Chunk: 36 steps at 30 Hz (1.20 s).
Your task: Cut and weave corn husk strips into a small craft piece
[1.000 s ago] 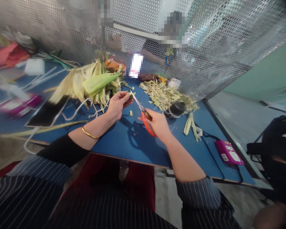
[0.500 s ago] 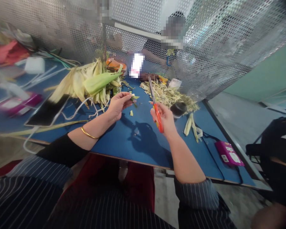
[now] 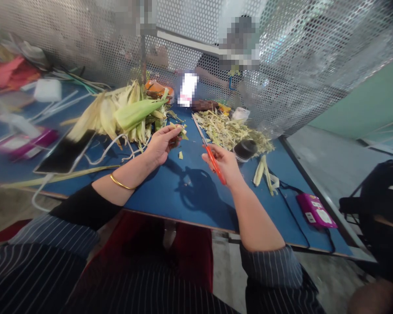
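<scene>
Between the thumb and fingers of my left hand is a small piece of corn husk, pale green and partly hidden by the fingers. My right hand grips a pair of scissors by its red-orange handles. The blades look closed and point away from me, up and to the left, apart from the husk piece. Below the left fingertips a small husk scrap lies on the blue table. Beyond the scissors spreads a heap of cut husk bits.
A pile of whole corn husks lies at the left, beside a dark phone with a white cable. A black-lidded jar stands right of my right hand. Farther right is a purple pack. A perforated metal screen rises behind the table.
The scissors have swung left, their tips now pointing more to the left, and my right hand has shifted slightly. The husk piece has turned a little in my left fingers.
</scene>
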Each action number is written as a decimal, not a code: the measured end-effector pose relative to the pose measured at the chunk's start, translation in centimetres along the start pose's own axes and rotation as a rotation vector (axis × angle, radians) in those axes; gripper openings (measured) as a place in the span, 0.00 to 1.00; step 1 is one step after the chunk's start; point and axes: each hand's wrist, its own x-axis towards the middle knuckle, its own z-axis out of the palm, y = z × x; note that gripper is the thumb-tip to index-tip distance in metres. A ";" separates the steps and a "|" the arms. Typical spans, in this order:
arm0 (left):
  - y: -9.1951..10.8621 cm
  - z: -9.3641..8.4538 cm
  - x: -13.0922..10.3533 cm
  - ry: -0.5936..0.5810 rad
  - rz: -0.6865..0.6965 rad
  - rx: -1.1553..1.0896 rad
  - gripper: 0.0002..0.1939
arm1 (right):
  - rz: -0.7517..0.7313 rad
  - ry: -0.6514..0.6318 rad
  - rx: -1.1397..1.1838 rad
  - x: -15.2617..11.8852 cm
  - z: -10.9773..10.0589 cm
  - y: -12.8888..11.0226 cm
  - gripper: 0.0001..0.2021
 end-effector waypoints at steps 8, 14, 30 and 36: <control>0.4 0.1 -0.3 0.021 0.190 0.321 0.06 | -0.091 -0.028 -0.125 -0.3 -0.8 -0.5 0.24; 0.4 0.0 0.2 0.069 0.279 0.409 0.06 | -0.069 0.032 -0.158 -0.1 -0.1 -0.4 0.26; 0.0 1.1 -1.9 -0.252 0.323 0.633 0.06 | 0.100 0.149 0.330 0.9 1.0 0.7 0.25; -1.1 1.6 -2.1 -0.322 0.182 0.492 0.07 | 0.051 0.187 0.356 1.0 1.3 0.8 0.27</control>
